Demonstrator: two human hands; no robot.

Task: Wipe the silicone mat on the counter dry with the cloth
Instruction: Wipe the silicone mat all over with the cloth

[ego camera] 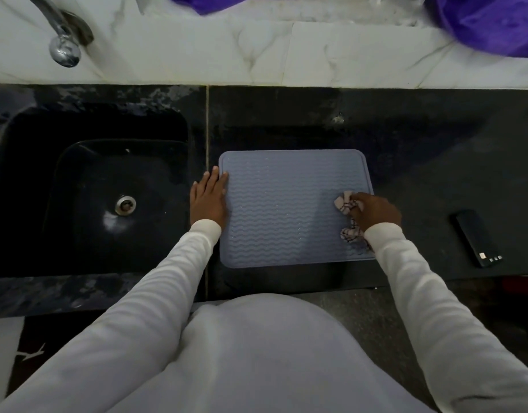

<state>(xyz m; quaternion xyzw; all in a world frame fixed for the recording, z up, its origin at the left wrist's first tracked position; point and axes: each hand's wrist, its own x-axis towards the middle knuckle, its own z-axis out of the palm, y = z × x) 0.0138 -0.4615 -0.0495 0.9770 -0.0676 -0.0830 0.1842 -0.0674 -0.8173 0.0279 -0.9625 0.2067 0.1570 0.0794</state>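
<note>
Two hands worked on the black worktop (405, 138). Right of the sink (108, 189), the left hand (208, 195) lay flat, fingers straight and together, on the left edge of the blue-grey silicone mat (286, 210). At its right edge, the right hand (376, 210) had its fingers curled round the bunched cloth (346, 204). A phone (477, 238) lay near the worktop's front right edge.

A dark sink (87, 186) is sunk into my counter's left end, its chrome tap (63, 40) at the back edge; a black phone (477, 238) lies near the right front edge, purple cloth (489, 22) at the back right corner
</note>
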